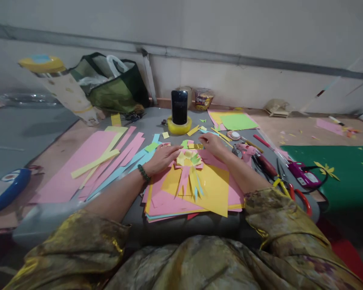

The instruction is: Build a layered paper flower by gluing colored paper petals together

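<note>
Lying on the stacked coloured sheets (217,189), the paper rosette (187,159) sits between the hands, presumably so either can reach it. The left hand (164,158) spreads palm down at its left, fingers loosely extended, no grip visible. The right hand (212,143), far right of it, has bent fingers; whether they pinch anything I cannot tell. Both forearms (117,193) angle inward. Paper strips (133,149) lie left and a pink glue gun (247,150) right, likely for easy reach.
</note>
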### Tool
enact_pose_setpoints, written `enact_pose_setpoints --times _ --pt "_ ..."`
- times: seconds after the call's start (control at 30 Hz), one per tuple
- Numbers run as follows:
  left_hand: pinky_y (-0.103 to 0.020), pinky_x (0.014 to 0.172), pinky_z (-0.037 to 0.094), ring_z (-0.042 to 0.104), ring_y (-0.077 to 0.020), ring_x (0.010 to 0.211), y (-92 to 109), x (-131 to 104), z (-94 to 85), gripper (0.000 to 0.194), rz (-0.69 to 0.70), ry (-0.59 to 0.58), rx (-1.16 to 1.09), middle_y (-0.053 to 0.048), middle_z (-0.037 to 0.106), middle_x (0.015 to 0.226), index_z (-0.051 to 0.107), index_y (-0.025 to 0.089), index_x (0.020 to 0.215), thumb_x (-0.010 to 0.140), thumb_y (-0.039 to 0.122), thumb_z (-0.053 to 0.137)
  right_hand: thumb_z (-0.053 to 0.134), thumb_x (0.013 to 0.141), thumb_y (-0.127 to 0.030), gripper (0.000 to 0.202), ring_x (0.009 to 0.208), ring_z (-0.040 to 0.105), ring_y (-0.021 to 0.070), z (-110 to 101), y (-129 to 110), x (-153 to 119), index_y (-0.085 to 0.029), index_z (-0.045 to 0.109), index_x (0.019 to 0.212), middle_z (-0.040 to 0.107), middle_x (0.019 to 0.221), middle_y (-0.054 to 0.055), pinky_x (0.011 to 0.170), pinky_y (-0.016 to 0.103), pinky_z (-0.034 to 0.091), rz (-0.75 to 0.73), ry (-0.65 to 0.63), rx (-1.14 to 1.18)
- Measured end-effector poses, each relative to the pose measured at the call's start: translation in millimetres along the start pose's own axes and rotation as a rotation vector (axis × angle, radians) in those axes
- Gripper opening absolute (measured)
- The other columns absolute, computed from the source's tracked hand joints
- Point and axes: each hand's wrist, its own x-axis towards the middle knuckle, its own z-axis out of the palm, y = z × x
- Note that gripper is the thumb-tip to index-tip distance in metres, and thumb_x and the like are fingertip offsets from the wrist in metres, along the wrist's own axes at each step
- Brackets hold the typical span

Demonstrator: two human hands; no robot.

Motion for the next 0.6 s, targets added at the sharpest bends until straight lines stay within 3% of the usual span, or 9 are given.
enact_pose_setpoints --times 0.1,0.23,0.4,0.6 --pt "-0.059 0.115 0.030 0.057 -0.0356 0.125 -1 -1 0.0 0.054 -0.029 0.028 -0.007 -0.011 0.073 0.125 0.072 0.021 0.119 0.098 0.049 0.031 0.049 0.084 -0.020 0.024 0.077 0.056 0.0183 0 -3 6 -0.017 0.074 0.084 0.068 0.076 0.003 0.070 0.026 0.039 0.010 -0.023 -0.036" --pt "-0.062 0.114 0.032 0.063 -0.0335 0.112 -11 2 3.3 0.047 -0.071 0.161 -0.157 -0.011 0.075 0.111 0.073 0.021 0.110 0.094 0.051 0.040 0.050 0.085 -0.017 0.028 0.081 0.062 0.0194 -3 -12 19 -0.015 0.077 0.091 0.073 0.083 0.005 0.074 0.026 0.042 0.033 -0.079 -0.090" --pt "-0.044 0.090 0.056 0.068 -0.0272 0.095 -23 7 7.0 0.056 -0.074 0.244 -0.287 -0.012 0.074 0.099 0.072 0.018 0.097 0.094 0.060 0.036 0.053 0.088 -0.016 0.027 0.088 0.068 0.0219 -8 -26 39 -0.016 0.080 0.094 0.078 0.096 0.009 0.072 0.026 0.044 0.100 -0.164 -0.151" --pt "-0.034 0.075 0.058 0.068 -0.0249 0.087 -31 9 10.9 0.051 -0.050 0.326 -0.354 -0.008 0.071 0.087 0.070 0.020 0.084 0.089 0.065 0.047 0.066 0.087 -0.027 0.018 0.081 0.069 0.0193 -2 -32 49 -0.017 0.080 0.082 0.079 0.086 0.006 0.064 0.023 0.044 0.181 -0.246 -0.155"
